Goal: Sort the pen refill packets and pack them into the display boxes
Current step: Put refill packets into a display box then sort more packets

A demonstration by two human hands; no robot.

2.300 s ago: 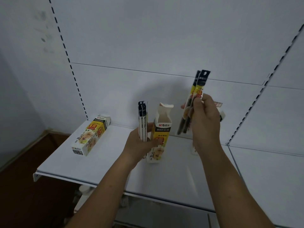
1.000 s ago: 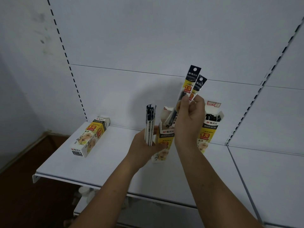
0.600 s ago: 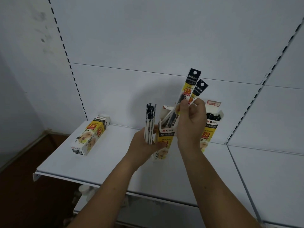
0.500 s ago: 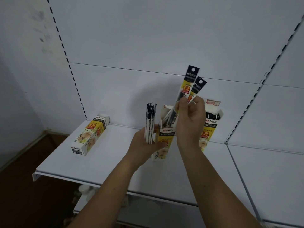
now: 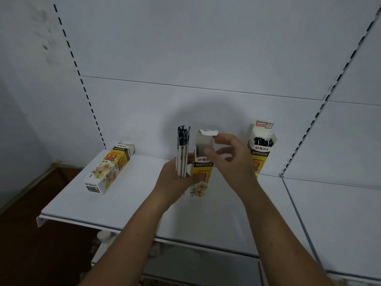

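My left hand (image 5: 175,182) grips a thin upright stack of pen refill packets (image 5: 182,153) and also steadies a yellow-and-white display box (image 5: 201,174) standing on the white shelf (image 5: 134,203). The box's top flap is up. My right hand (image 5: 231,159) hovers at the box's open mouth with fingers loosely spread and nothing in them. A second open display box (image 5: 260,149) with black packet tops showing stands behind my right hand, against the back panel.
A third, closed display box (image 5: 110,169) lies flat on the shelf's left part. The shelf's front lip (image 5: 82,222) runs below my forearms. A neighbouring shelf (image 5: 334,213) adjoins on the right. Perforated uprights flank the bay.
The two packets my right hand held above the middle box are no longer in it; the hand has dropped to the box mouth and opened. My left hand kept its stack.
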